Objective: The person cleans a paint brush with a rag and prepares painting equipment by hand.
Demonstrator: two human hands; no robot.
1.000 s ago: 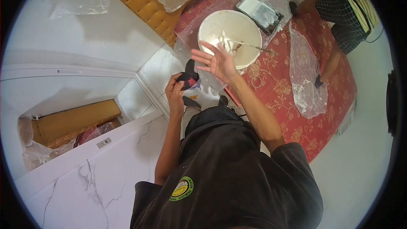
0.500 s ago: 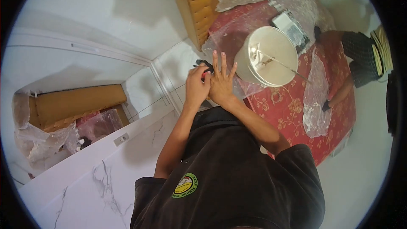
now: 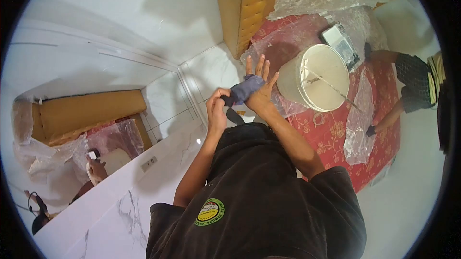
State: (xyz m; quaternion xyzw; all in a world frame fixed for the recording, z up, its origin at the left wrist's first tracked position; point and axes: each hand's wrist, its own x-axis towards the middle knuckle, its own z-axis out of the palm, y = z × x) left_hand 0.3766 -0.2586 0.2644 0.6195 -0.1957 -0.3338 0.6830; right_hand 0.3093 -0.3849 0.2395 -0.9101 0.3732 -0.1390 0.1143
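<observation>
My left hand [image 3: 217,110] is closed on one end of a dark grey-blue cloth piece [image 3: 247,89], possibly a glove. The cloth lies bunched across the back of my right hand [image 3: 259,93], whose fingers are spread and stretched out. Its exact shape is blurred. Just right of my right hand stands a large white bucket [image 3: 293,84], with a long thin rod [image 3: 331,88] slanting across its opening.
The bucket stands on a red floral mattress [image 3: 326,139] partly covered by clear plastic sheeting [image 3: 357,134]. A white-and-grey box [image 3: 338,40] lies behind the bucket. Another person's legs [image 3: 415,79] are at right. A tan tufted headboard [image 3: 252,14] stands behind; a reflective panel [image 3: 48,72] is left.
The dark cloth has spread out over the back of my right hand, while my left hand has moved slightly left and down. A person's hand and head now show in the reflection.
</observation>
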